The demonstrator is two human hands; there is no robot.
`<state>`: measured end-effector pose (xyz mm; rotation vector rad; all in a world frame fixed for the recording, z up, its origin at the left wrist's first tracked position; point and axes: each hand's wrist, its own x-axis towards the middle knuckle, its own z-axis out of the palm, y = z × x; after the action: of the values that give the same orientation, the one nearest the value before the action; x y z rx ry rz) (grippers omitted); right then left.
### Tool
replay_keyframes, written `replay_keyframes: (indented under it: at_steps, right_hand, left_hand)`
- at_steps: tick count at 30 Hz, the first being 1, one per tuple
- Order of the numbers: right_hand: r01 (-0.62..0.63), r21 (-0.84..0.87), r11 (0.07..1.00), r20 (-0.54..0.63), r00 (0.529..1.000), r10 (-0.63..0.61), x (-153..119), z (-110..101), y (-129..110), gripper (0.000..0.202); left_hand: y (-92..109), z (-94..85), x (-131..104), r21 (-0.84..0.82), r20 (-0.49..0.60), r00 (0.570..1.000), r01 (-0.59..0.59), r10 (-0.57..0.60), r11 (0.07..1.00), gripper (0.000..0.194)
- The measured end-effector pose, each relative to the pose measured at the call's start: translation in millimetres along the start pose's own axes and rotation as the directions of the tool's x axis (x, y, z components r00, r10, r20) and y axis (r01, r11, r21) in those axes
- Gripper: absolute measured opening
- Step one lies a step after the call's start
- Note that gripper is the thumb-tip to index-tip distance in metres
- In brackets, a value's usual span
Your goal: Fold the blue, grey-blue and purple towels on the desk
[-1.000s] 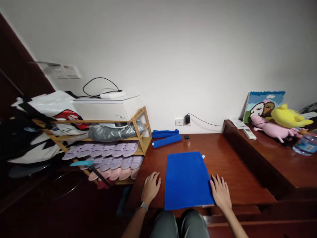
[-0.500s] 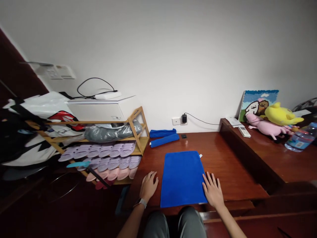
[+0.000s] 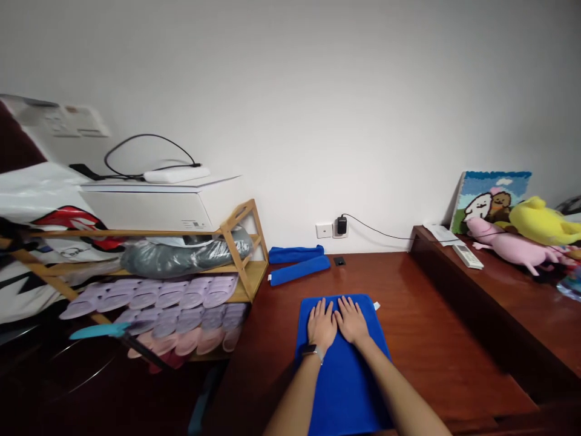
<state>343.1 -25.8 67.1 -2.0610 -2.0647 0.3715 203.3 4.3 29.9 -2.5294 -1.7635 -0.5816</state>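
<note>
A blue towel (image 3: 338, 387) lies spread flat on the reddish-brown wooden table (image 3: 422, 339), a small white tag at its upper right corner. Both hands rest side by side on the towel's far part, palms down. My left hand (image 3: 322, 325), with a watch on the wrist, has its fingers stretched out and pointing away from me. Close beside it, my right hand (image 3: 353, 321) lies flat with the fingers extended. Neither hand grips the cloth. Behind the towel, two rolled blue towels (image 3: 299, 269) lie near the wall.
On the left stands a wooden rack (image 3: 245, 266) holding slippers (image 3: 195, 293), with a white box (image 3: 149, 206) on top. A black plug (image 3: 341, 224) sits in the wall socket. At right, a raised ledge bears a remote (image 3: 468, 256) and plush toys (image 3: 512, 242).
Both hands have moved inward from the towel's sides onto its far part and now lie together. The view has shifted closer.
</note>
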Motion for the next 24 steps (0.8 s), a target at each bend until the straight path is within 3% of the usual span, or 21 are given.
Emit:
replay_keyframes:
  at_steps: [2,5,8,12,15,18,21,24]
  right_hand:
    - [-0.029,-0.046,0.999,-0.009,1.000,0.029,9.2,5.5,20.8,0.065]
    - [-0.175,-0.096,0.980,-0.061,0.984,0.170,10.9,9.6,56.4,0.067]
    - [-0.265,-0.115,0.958,-0.048,0.964,0.261,11.9,5.1,75.6,0.067]
    - [-0.237,-0.144,0.961,-0.066,0.971,0.230,7.7,4.1,57.0,0.067]
    - [-0.071,-0.119,0.990,-0.136,0.989,0.054,-12.5,21.5,24.1,0.065]
    - [0.085,-0.078,0.993,-0.101,0.991,-0.092,-40.5,42.3,6.2,0.065]
    - [0.008,-0.079,0.997,-0.049,0.999,-0.012,-57.8,42.8,20.2,0.067]
    - [-0.121,-0.099,0.988,-0.025,0.993,0.119,-59.2,23.6,48.9,0.068]
  left_hand:
    - [-22.2,2.8,3.2,0.008,-0.024,0.999,0.048,-0.048,0.999,0.053]
    - [-51.7,5.5,3.5,-0.008,-0.026,0.997,0.073,-0.074,0.997,0.054]
    - [-62.6,6.0,6.8,-0.042,0.028,0.995,0.095,-0.094,0.995,0.057]
    - [-48.6,-0.2,3.2,-0.057,0.005,1.000,0.025,-0.025,0.998,0.059]
    - [-30.3,-0.1,-18.2,-0.057,-0.051,0.996,-0.080,0.077,0.995,0.058]
    - [-24.1,6.8,-44.8,-0.059,-0.011,0.993,-0.116,0.116,0.991,0.057]
    - [-38.2,6.0,-56.0,-0.042,0.039,0.995,-0.095,0.096,0.995,0.059]
    - [-60.7,-8.2,-49.6,-0.019,0.102,0.993,-0.051,0.053,0.999,0.062]
